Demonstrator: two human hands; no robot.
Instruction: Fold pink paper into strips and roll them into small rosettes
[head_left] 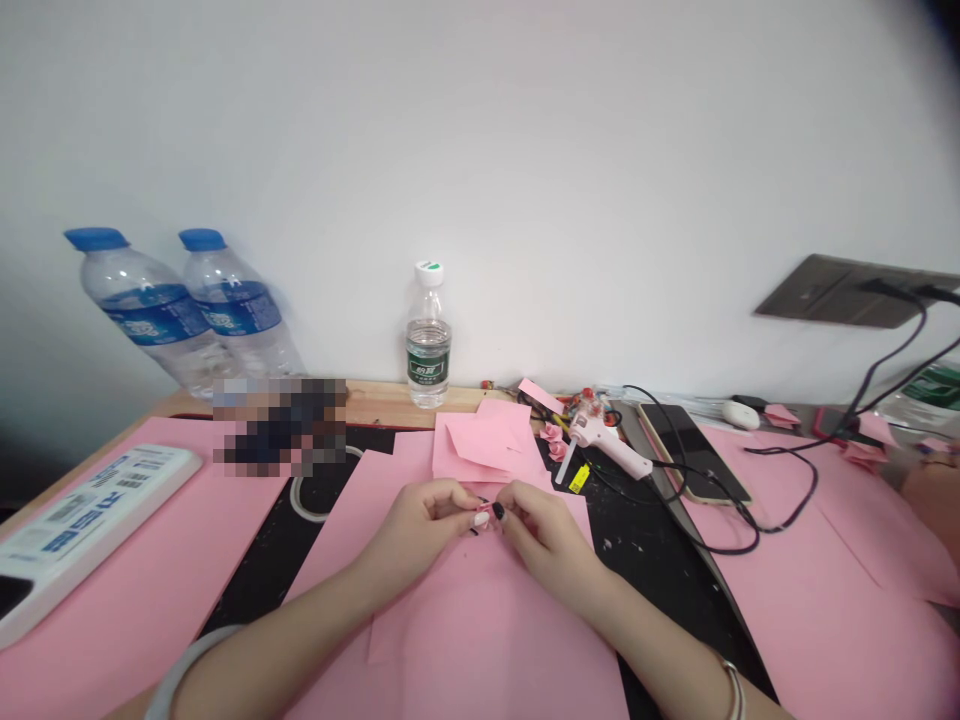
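Note:
Above a large pink sheet [487, 630], my left hand [431, 520] and my right hand [536, 525] meet at the fingertips. Both pinch a small folded piece of pink paper [486, 512] between them, mostly hidden by the fingers. Just behind the hands lie loose pink paper squares [480, 445], one with a raised fold. Small folded pink paper pieces [553, 440] sit right of the squares, beside a pale pink glue gun [611, 445] with its nozzle pointing down-left.
A small water bottle [428, 350] stands against the wall, with two large bottles [169, 320] leaning at left. A white box [90, 530] lies on pink paper at left. Right are a phone [694, 455], black cables, a white case [741, 415], a wall socket [832, 290] and part of another person's arm [934, 500].

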